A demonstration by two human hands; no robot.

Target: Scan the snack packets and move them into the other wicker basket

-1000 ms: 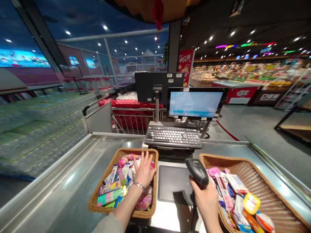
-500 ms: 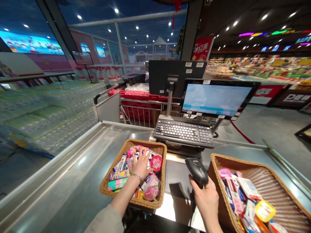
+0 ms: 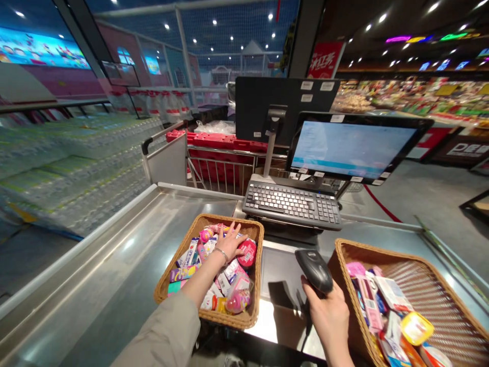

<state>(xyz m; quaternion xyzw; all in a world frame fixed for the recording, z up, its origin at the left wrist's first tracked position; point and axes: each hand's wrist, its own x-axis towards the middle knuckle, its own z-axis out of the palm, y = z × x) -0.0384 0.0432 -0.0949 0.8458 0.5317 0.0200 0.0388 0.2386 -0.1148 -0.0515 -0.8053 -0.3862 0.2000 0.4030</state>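
scanner (image 3: 314, 270) is grasped in right hand (image 3: 330, 312), just beside right basket (image 3: 445, 302). left hand (image 3: 230, 244) is laid, fingers spread, on packets (image 3: 231, 271) in left basket (image 3: 259, 278); packets could be crushed by hard pressing. chinese characters are seen on red banner (image 3: 324, 57); packet print is too small to be read.

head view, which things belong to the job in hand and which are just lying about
Likely job: scanner, in right hand; packets and left basket, under left hand; right basket, beside right hand.

Just around: bottles; red sign; netting.
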